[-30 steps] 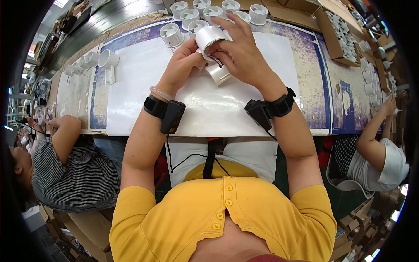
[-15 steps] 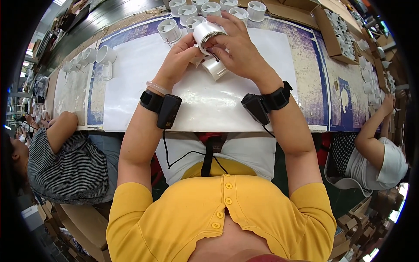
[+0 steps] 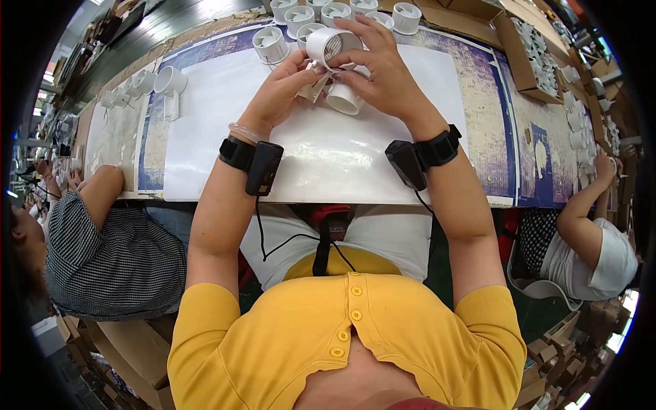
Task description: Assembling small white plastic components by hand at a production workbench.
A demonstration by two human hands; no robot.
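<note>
Over the far middle of the table, both my hands grip a white round fan housing [image 3: 318, 45], tilted with its ribbed grille turned to the right. My left hand [image 3: 281, 90] pinches the housing's lower left side, where a flat white bracket [image 3: 313, 85] hangs down. My right hand [image 3: 384, 71] curls over the housing from the right, thumb and fingers closed on its rim. Just below lies a white cylindrical piece [image 3: 344, 100], open end toward me; whether it joins the held housing I cannot tell. Fingers hide part of the housing.
Several white fan housings [image 3: 270, 45] stand along the table's far edge. More white cups [image 3: 170, 81] line the left side. An open cardboard box [image 3: 519, 61] of small white parts sits at the far right. People sit at work on either side of me.
The held housing has turned, so its grille shows more fully. Dark wires seen below it are now hidden. The cylindrical piece underneath has shifted slightly right and up.
</note>
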